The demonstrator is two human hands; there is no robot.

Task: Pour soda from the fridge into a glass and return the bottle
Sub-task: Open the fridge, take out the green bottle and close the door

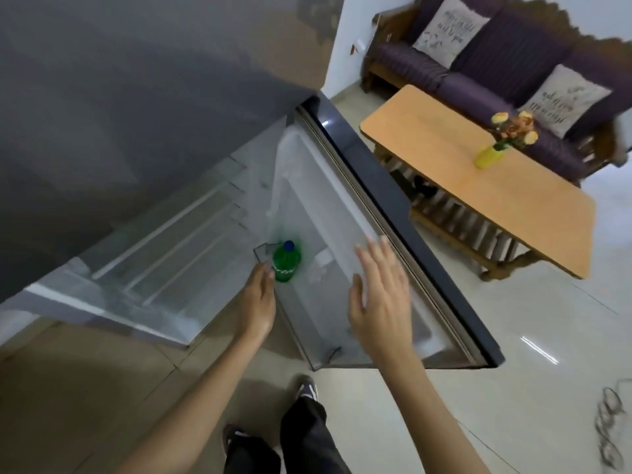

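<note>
The fridge (143, 138) stands open at ten o'clock, its door (342, 206) swung out toward the middle. The left hand (258, 302) reaches for the bottle (286, 261), fingers (265, 270) loosely curled and just beside its label, holding nothing as far as one can tell. To take it well, close round the body below the shoulder, lift straight up to clear the door shelf rail, and keep it upright so the soda stays calm. The bottle sits upright in the door shelf near centre, green plastic with a blue cap, a pale label band. At three o'clock of it the right hand (378, 302) hovers spread and empty near the door's inner edge; it should steady the door.
</note>
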